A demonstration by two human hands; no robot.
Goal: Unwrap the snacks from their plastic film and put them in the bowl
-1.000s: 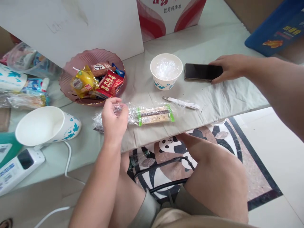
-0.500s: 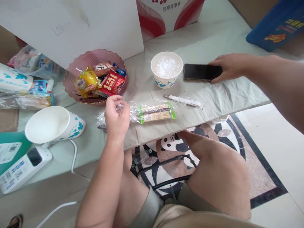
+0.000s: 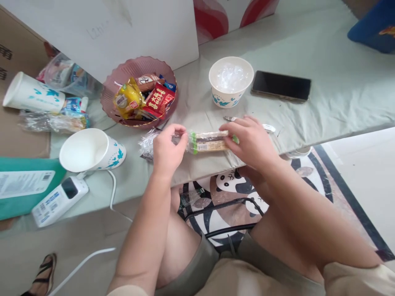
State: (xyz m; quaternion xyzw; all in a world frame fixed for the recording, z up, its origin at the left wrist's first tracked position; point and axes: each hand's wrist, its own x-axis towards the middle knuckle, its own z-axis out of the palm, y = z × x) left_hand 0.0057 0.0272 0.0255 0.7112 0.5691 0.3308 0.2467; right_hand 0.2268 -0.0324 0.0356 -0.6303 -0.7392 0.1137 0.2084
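Near the front edge of the table lies a packaged snack bar (image 3: pixel 210 144) with green ends, pale layers and a dark middle stripe. My left hand (image 3: pixel 169 150) pinches the clear plastic film (image 3: pixel 147 144) at the pack's left end, thumb against forefinger. Over the right end, my right hand (image 3: pixel 254 142) has its bent fingers on the pack, hiding that end. A slim white tool with a metal tip (image 3: pixel 269 128) lies behind the right hand, partly covered by it.
Behind stand a paper cup (image 3: pixel 233 99) holding crumpled clear film, a black phone (image 3: pixel 281 85) and a pink ribbed bowl (image 3: pixel 108 96) of wrapped snacks. At left are a tipped paper cup (image 3: pixel 115 154), a white power strip (image 3: pixel 60 201) and a green packet (image 3: pixel 27 205). Boxes line the back.
My right hand has left the phone and come over to the snack bar's right end. My left hand still holds the film. The view has shifted, so more shows at left.
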